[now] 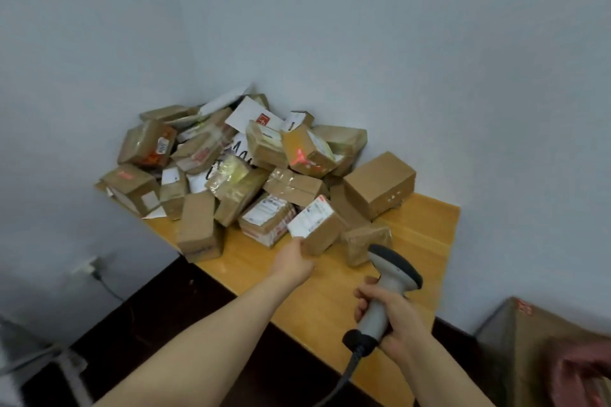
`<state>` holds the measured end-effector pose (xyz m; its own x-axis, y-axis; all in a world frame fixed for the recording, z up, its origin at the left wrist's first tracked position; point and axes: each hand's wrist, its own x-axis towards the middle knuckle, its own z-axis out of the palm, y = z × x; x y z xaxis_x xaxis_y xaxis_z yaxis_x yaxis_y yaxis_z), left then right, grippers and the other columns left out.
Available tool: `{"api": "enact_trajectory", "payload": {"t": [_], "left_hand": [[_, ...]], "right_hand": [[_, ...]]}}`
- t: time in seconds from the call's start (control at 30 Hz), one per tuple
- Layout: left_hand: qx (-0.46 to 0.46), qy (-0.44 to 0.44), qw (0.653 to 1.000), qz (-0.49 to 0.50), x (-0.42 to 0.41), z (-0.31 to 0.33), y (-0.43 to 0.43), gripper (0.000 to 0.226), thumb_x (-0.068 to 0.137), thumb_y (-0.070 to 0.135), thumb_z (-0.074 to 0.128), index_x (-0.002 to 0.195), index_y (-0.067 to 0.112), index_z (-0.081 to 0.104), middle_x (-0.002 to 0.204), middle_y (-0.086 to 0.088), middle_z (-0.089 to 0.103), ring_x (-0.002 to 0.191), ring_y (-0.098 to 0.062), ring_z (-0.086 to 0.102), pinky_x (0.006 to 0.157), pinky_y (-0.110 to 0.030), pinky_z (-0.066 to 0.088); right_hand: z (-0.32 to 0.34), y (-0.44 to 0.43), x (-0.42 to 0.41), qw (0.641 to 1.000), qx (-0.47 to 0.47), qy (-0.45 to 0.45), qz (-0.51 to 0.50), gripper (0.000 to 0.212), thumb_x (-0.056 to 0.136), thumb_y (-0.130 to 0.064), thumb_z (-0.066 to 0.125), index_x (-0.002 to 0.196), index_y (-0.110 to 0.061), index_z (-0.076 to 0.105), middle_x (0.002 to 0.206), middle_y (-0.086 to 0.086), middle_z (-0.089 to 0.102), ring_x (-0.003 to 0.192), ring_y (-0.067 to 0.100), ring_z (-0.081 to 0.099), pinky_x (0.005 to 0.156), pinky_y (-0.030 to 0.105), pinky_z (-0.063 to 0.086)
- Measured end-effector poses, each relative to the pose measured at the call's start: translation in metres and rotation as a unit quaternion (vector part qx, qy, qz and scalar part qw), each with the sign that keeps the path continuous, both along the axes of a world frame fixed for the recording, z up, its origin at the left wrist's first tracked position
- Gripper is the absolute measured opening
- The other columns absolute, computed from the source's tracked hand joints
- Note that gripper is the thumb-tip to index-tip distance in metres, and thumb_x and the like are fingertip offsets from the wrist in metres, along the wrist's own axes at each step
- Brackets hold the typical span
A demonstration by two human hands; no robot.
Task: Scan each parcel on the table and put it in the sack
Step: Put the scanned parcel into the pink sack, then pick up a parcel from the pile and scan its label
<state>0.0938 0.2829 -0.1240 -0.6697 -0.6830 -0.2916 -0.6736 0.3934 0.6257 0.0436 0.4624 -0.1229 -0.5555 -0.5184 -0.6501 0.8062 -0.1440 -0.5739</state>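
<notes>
L hand [293, 262] grip holds labelled parcel [322, 225] by its corner nr pile [231, 162]; R hand [395, 319] grip curled round scanner [388, 277] handle

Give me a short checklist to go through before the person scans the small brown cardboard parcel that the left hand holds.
1. Left hand grips the small brown cardboard parcel: ok.
2. The parcel's white label faces up, uncovered: ok.
3. Right hand holds the grey handheld scanner: ok.
4. Red scanner light lands on that label: not ok; it falls on another taped brown parcel in the pile.
5. Sack open and within reach: cannot tell; only a blurred reddish shape shows at the lower right.
</notes>
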Motion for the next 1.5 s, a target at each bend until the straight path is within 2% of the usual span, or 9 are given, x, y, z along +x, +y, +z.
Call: {"api": "enact_trajectory", "payload": {"t": [0.23, 0.4, 0.67, 0.83, 0.97, 1.17, 1.27, 1.37, 1.5], "left_hand": [[-0.02, -0.021, 0.991, 0.131, 0.093, -0.006, -0.165, 0.067, 0.084, 0.022, 0.061, 0.144, 0.02, 0.033, 0.136, -0.008, 0.048, 0.122, -0.027, 0.049, 0.094, -0.037, 0.048], [-0.022, -0.066, 0.977, 0.204, 0.117, -0.019, -0.239, 0.089, 0.075, 0.048, 0.073, 0.143, 0.012, 0.028, 0.144, -0.014, 0.03, 0.131, -0.034, 0.033, 0.105, -0.044, 0.037], [0.065, -0.122, 0.966, 0.219, 0.073, -0.044, -0.281, 0.129, 0.07, 0.057, 0.075, 0.148, 0.007, -0.015, 0.155, -0.019, -0.005, 0.144, -0.035, 0.0, 0.11, -0.052, 0.024], [0.069, -0.158, 0.962, 0.213, 0.06, -0.063, -0.296, 0.134, 0.069, 0.057, 0.075, 0.147, 0.004, -0.02, 0.153, -0.019, 0.01, 0.142, -0.034, 0.014, 0.109, -0.047, 0.027], [0.121, -0.105, 0.965, 0.208, 0.077, -0.065, -0.321, 0.126, 0.067, 0.052, 0.075, 0.151, 0.006, -0.007, 0.149, -0.019, 0.023, 0.136, -0.037, 0.027, 0.11, -0.045, 0.032], [0.363, 0.048, 0.923, 0.122, 0.135, -0.023, -0.379, 0.069, 0.052, 0.037, 0.067, 0.117, 0.014, 0.06, 0.101, -0.012, 0.071, 0.095, -0.031, 0.065, 0.084, -0.04, 0.055], [0.423, 0.058, 0.897, 0.117, 0.158, -0.009, -0.411, 0.055, 0.06, 0.032, 0.067, 0.11, 0.011, 0.063, 0.097, -0.013, 0.072, 0.094, -0.032, 0.064, 0.078, -0.036, 0.052], [0.459, 0.073, 0.876, 0.128, 0.176, -0.004, -0.436, 0.063, 0.053, 0.031, 0.067, 0.113, 0.015, 0.06, 0.105, -0.013, 0.068, 0.093, -0.03, 0.062, 0.069, -0.033, 0.052], [0.535, 0.116, 0.823, 0.153, 0.188, -0.003, -0.467, 0.047, 0.073, 0.041, 0.052, 0.112, 0.018, 0.063, 0.101, -0.013, 0.066, 0.093, -0.032, 0.057, 0.075, -0.037, 0.048]], "right_hand": [[0.004, -0.171, 0.058, 0.998, 0.027, 0.032, 0.042, 0.021, 0.082, 0.008, 0.064, 0.098, -0.004, 0.058, 0.06, 0.012, 0.063, 0.042, 0.016, 0.054, 0.044, 0.026, 0.05], [-0.002, -0.248, 0.095, 0.99, 0.085, 0.102, 0.053, 0.036, 0.077, 0.009, 0.069, 0.111, 0.0, 0.062, 0.074, 0.018, 0.067, 0.05, 0.02, 0.057, 0.051, 0.03, 0.05], [0.003, -0.296, 0.078, 0.963, 0.106, 0.235, 0.081, 0.015, 0.079, 0.01, 0.068, 0.089, 0.0, 0.062, 0.068, 0.016, 0.06, 0.057, 0.023, 0.053, 0.057, 0.036, 0.045], [-0.008, -0.322, 0.052, 0.953, 0.132, 0.257, 0.092, 0.028, 0.079, 0.005, 0.071, 0.102, -0.008, 0.061, 0.074, 0.01, 0.065, 0.063, 0.02, 0.059, 0.057, 0.033, 0.05], [-0.019, -0.342, 0.036, 0.947, 0.185, 0.257, 0.061, 0.03, 0.079, -0.007, 0.076, 0.102, -0.013, 0.058, 0.093, 0.012, 0.065, 0.077, 0.024, 0.061, 0.069, 0.038, 0.053], [-0.017, -0.373, 0.038, 0.944, 0.191, 0.261, 0.067, 0.021, 0.085, -0.011, 0.072, 0.098, -0.013, 0.056, 0.089, 0.011, 0.067, 0.077, 0.024, 0.065, 0.064, 0.033, 0.056], [-0.022, -0.392, 0.046, 0.95, 0.2, 0.233, 0.052, 0.021, 0.085, -0.007, 0.072, 0.099, -0.01, 0.056, 0.087, 0.013, 0.067, 0.075, 0.026, 0.065, 0.072, 0.04, 0.059], [-0.027, -0.406, 0.059, 0.966, 0.188, 0.179, 0.018, 0.022, 0.087, -0.001, 0.068, 0.104, -0.004, 0.054, 0.085, 0.015, 0.064, 0.068, 0.026, 0.062, 0.056, 0.029, 0.057], [-0.035, -0.417, 0.071, 0.966, 0.219, 0.136, 0.01, 0.032, 0.085, 0.0, 0.07, 0.112, -0.001, 0.053, 0.096, 0.019, 0.064, 0.074, 0.028, 0.064, 0.065, 0.036, 0.057]]}}
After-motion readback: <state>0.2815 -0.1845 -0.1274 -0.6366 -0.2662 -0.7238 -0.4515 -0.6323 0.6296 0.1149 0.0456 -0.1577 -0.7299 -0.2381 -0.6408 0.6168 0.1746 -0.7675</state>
